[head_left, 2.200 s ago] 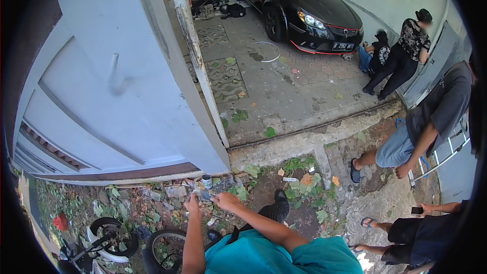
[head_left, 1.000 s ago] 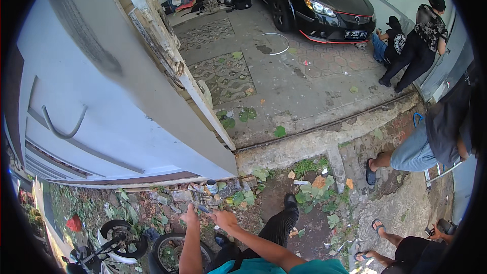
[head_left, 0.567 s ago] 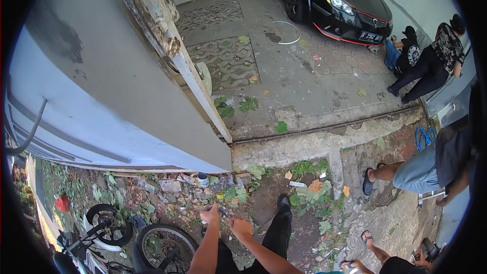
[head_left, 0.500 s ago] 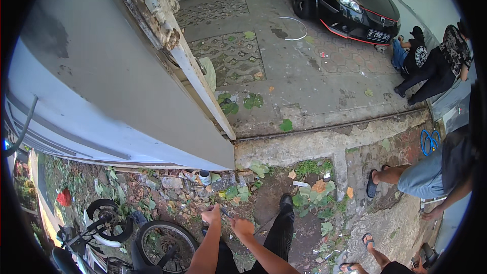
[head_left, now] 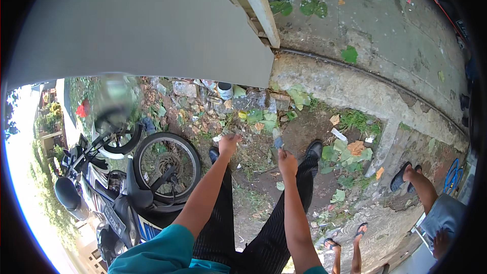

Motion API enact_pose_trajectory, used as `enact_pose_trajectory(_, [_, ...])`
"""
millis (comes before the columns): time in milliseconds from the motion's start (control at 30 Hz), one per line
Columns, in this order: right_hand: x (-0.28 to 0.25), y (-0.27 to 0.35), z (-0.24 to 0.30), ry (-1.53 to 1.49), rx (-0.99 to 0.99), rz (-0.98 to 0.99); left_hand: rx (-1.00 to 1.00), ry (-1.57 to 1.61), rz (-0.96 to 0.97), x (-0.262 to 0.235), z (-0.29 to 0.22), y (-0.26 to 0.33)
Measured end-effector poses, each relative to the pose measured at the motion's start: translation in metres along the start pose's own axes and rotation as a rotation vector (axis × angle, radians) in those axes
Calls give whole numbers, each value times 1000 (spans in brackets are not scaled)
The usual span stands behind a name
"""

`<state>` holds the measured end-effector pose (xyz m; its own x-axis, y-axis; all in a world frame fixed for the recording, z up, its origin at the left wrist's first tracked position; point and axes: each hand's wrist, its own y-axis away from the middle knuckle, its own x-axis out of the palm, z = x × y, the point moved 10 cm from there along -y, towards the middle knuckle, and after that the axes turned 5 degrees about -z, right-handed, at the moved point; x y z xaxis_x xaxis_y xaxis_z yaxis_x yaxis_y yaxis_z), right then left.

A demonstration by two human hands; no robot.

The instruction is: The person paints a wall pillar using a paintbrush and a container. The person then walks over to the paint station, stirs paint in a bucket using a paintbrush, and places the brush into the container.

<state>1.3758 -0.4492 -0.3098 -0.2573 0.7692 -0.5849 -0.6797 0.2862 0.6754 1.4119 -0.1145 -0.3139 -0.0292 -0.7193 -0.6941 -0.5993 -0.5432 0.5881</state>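
Scraper-like flat tool (head_left: 278,142), small, thin and grey-blue, is sitting pinched in the right hand (head_left: 286,162), which is closing narrowly around its lower end while the blade is pointing up toward the wall's foot. The left hand (head_left: 228,145) is hanging out in front with its fingers curled loosely; I cannot tell whether anything is in it. Both hands are hovering above the littered ground, well short of the wall (head_left: 152,25), so I am judging that the work on that surface is hardly begun: the broad grey panel is looking smooth, matte and unmarked. A small white pot (head_left: 224,90) with a dark rim is standing at the wall's base among broken rubble, dry leaves and scraps. The concrete kerb (head_left: 355,91) to the right is looking rough, cracked and pale. A motorbike (head_left: 127,182) is standing just beside the person's left leg, its spoked wheel glinting. Other people's sandalled feet (head_left: 406,175) are resting on the stone nearby
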Motion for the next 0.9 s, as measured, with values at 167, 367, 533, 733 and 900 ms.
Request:
enact_pose_trajectory(167, [1, -53, -51, 51, 14, -67, -35, -250, -33, 0, 30, -96])
enact_pose_trajectory(367, [36, -80, -73, -90, 35, -133, 217, -95, -274, 1, 1, -209])
enact_pose_trajectory(533, [89, -84, -83, -73, 135, -22, 335, 25, -442, 14, -33, -230])
enact_pose_trajectory(733, [119, -88, -71, -140, 58, -82, 265, 319, -524, 34, -34, -246])
enact_pose_trajectory(900, [115, -92, -59, -212, 27, -105, 337, 465, -627, 22, -21, -236])
